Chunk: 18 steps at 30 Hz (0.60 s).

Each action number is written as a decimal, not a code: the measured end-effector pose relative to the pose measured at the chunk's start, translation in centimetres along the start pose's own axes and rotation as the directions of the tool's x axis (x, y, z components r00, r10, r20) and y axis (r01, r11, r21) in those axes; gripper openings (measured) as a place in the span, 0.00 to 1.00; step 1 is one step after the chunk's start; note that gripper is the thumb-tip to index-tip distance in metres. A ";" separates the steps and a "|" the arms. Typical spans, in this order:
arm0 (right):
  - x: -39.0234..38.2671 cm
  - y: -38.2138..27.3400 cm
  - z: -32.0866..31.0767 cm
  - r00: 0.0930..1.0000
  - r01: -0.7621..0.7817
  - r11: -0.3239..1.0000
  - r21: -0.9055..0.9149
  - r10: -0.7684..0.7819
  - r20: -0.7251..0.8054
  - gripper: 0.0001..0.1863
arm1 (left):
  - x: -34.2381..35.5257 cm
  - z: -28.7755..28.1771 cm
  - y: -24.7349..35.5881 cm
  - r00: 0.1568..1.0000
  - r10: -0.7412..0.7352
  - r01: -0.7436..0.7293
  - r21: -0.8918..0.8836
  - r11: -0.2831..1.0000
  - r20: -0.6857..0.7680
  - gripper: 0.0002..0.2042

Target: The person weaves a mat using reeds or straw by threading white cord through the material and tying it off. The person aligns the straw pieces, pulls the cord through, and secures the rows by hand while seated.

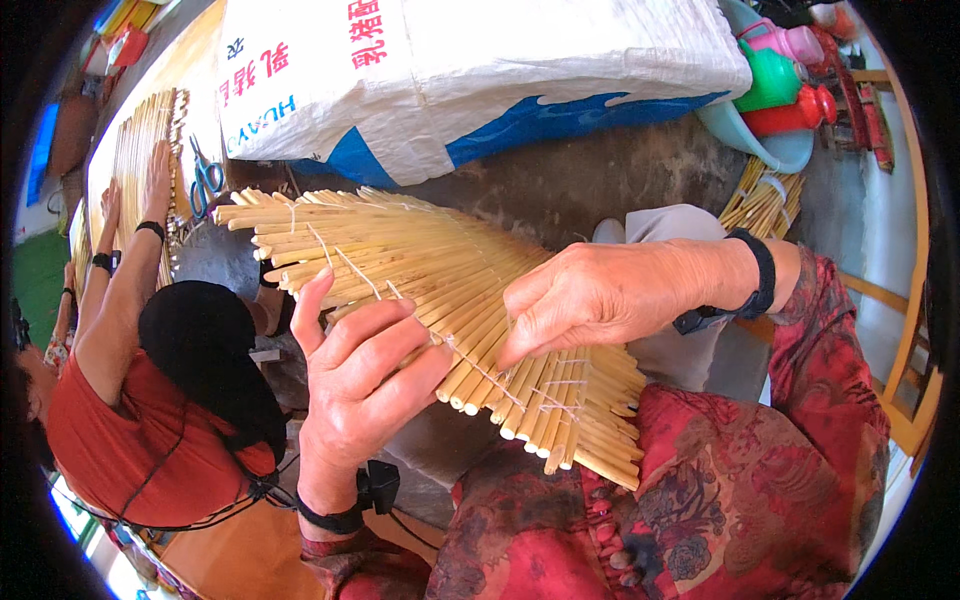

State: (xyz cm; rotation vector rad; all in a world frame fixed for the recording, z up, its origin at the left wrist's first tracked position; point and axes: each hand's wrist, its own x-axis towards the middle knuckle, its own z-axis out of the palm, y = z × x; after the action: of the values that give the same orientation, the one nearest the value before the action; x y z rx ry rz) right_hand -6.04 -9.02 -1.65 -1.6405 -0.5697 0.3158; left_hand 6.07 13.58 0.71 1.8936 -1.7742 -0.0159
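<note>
A mat of pale yellow stalks (440, 250), tied side by side with thin white string (357, 270), fans out across my lap. My left hand (360, 370) is curled over its near left edge, gripping it, with one finger raised beside the string. On top of the stalks, my right hand (590, 300) is closed in a pinch, fingertips down at a string line near the mat's near edge. What lies between those fingertips is hidden. Several cut stalk ends point toward me, and more string crosses the narrow right part.
A large white woven sack (560, 60) with blue patches lies beyond the mat. Blue-handled scissors (205, 178) lie left of it. At left, a person in red (160, 430) rests both hands on another stalk mat (145, 140). A light-blue basin (785, 150) and a stalk bundle (765, 200) are at right.
</note>
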 end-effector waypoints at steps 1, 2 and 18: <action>-0.1 0.1 0.1 1.000 0.031 0.999 0.006 -0.031 0.003 0.12 | 0.0 0.0 0.0 1.000 0.006 -0.006 0.000 1.000 -0.005 0.13; 0.0 0.2 0.0 0.999 0.037 0.999 0.010 -0.037 -0.001 0.12 | 0.0 0.0 0.0 1.000 0.004 -0.004 0.004 1.000 -0.010 0.13; -0.4 1.0 -0.3 0.998 0.020 0.992 0.124 -0.027 0.061 0.12 | 0.2 0.3 0.2 1.000 -0.010 0.010 -0.001 1.000 -0.007 0.11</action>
State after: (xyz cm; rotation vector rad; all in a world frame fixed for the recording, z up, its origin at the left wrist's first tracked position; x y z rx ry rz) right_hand -6.06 -9.53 -2.61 -1.5076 -0.6042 0.3788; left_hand 5.79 13.29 0.66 1.8993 -1.7602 -0.0144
